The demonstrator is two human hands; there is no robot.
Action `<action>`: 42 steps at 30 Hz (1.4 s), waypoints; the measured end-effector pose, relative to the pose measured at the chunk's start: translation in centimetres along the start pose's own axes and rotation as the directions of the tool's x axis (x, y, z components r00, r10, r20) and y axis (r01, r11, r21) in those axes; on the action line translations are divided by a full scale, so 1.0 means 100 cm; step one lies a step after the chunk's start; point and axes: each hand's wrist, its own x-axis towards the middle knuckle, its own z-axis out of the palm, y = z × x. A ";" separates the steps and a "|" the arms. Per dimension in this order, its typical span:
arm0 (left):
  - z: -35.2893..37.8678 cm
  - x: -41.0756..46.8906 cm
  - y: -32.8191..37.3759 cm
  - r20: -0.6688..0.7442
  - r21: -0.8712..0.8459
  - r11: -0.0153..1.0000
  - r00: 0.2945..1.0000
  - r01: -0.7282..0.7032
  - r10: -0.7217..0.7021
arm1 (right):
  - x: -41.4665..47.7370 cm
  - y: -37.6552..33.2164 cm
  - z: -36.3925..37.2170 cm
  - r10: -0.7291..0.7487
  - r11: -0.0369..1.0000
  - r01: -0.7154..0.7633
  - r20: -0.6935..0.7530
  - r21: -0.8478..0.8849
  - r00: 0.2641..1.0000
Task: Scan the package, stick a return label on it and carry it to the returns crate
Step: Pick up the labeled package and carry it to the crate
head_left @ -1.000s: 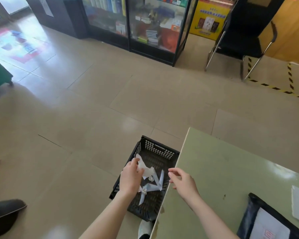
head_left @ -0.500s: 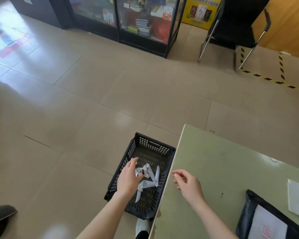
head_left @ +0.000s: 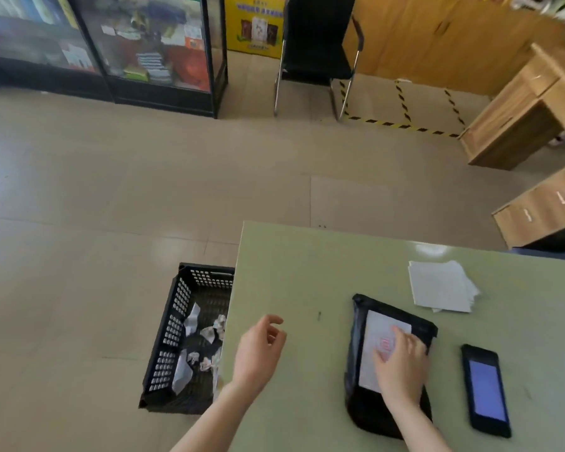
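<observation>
A black package (head_left: 366, 409) lies on the green table (head_left: 307, 272), with a white label (head_left: 374, 331) carrying a red mark stuck on its top. My right hand (head_left: 402, 367) rests flat on that label, fingers spread. Above the table's left edge my left hand (head_left: 258, 353) hovers with loosely curled fingers, holding nothing. On the floor left of the table stands a black slotted crate (head_left: 173, 334) with crumpled white paper scraps (head_left: 206, 334) inside. A black phone (head_left: 485, 389) with a lit blue screen lies to the right of the package.
A stack of white label sheets (head_left: 441, 287) lies at the table's far right. A black chair (head_left: 317, 53), glass display cabinets (head_left: 157, 50) and wooden desks (head_left: 529, 106) stand around the tiled floor. Striped tape (head_left: 402, 125) marks the floor near the chair.
My left hand has let go of the paper scraps into the crate and come up over the table edge. My right hand has moved right onto the package's label. The view has swung right.
</observation>
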 end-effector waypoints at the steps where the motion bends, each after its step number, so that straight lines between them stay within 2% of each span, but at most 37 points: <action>1: 0.015 -0.005 0.007 0.043 -0.019 1.000 0.999 0.002 -0.001 | 0.002 0.017 -0.006 0.052 0.999 -0.052 -0.007 0.010 0.999; 5: 0.071 -0.021 0.033 0.216 -0.016 1.000 0.976 0.022 -0.017 | 0.006 0.055 -0.019 0.152 0.981 -0.167 0.144 0.101 0.978; 8: 0.107 -0.028 0.051 0.319 0.051 0.999 0.947 0.012 -0.028 | 0.008 0.070 -0.014 0.111 0.952 -0.187 0.296 0.242 0.949; 12: 0.143 -0.037 0.061 0.359 0.120 0.993 0.933 -0.004 -0.039 | 0.011 0.079 -0.014 0.042 0.914 -0.182 0.361 0.362 0.932; 19: 0.153 -0.053 0.069 0.231 0.125 0.991 0.973 -0.041 0.011 | 0.007 0.083 -0.031 -0.057 0.849 -0.144 0.359 0.509 0.932; 26: 0.137 -0.061 0.114 0.234 0.052 0.967 0.944 -0.251 0.232 | -0.011 0.079 -0.084 -0.030 0.783 -0.060 0.134 0.619 0.990; 30: 0.141 -0.074 0.152 0.319 0.003 0.907 0.860 -0.421 0.399 | -0.034 0.090 -0.125 0.115 0.729 -0.056 -0.042 0.683 0.992; 34: 0.162 -0.104 0.186 0.449 -0.093 0.840 0.731 -0.534 0.515 | -0.068 0.122 -0.168 0.277 0.680 -0.062 -0.178 0.731 0.944; 38: 0.197 -0.158 0.219 0.583 -0.187 0.765 0.557 -0.617 0.592 | -0.117 0.169 -0.207 0.449 0.631 -0.086 -0.273 0.771 0.851; 42: 0.235 -0.231 0.244 0.666 -0.275 0.677 0.373 -0.682 0.647 | -0.175 0.219 -0.239 0.609 0.585 -0.109 -0.347 0.804 0.713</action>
